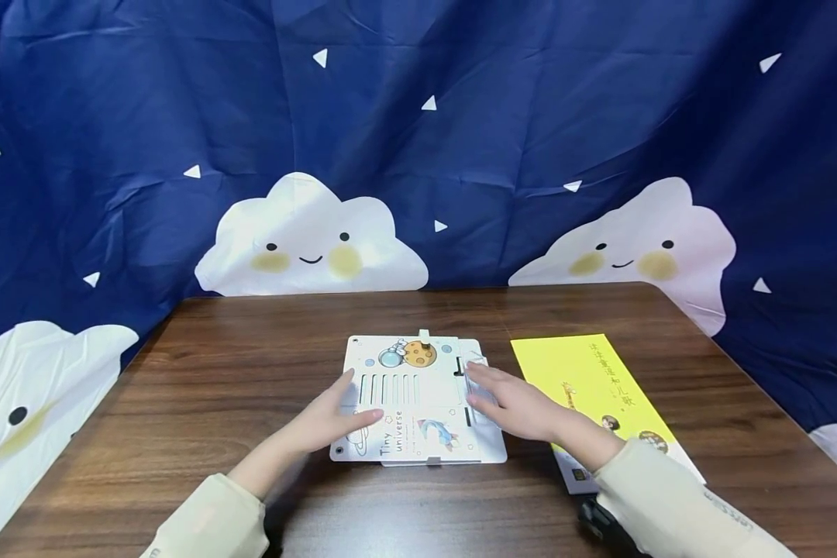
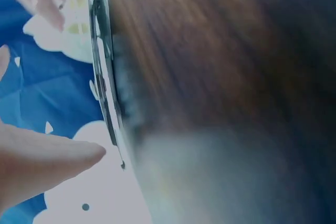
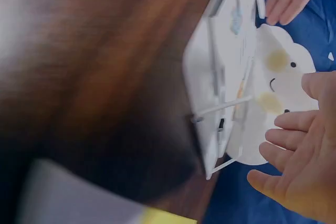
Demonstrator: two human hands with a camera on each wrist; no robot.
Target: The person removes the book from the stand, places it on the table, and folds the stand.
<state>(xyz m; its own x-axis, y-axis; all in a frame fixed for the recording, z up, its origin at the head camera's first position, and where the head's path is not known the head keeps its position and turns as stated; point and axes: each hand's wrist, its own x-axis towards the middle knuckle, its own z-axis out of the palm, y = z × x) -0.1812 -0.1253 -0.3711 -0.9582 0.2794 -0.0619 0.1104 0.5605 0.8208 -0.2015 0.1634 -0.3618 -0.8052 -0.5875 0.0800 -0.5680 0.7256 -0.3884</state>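
Note:
A white book stand (image 1: 421, 395) printed with an astronaut, a planet and "Tiny universe" lies on the wooden table. Over its left side is my left hand (image 1: 324, 418), thumb and fingers spread. My right hand (image 1: 519, 399) hovers by its right edge, fingers extended. The right wrist view shows a gap between the right hand (image 3: 310, 140) and the stand (image 3: 228, 51), where a thin white wire piece sticks out from the panel. In the left wrist view, a left finger (image 2: 47, 156) points towards the stand's edge (image 2: 102, 72); contact cannot be told. Neither hand holds anything.
A yellow book (image 1: 572, 364) lies right of the stand, partly under the right forearm. The brown table (image 1: 251, 349) has its far edge against a blue curtain (image 1: 390, 116) with smiling clouds.

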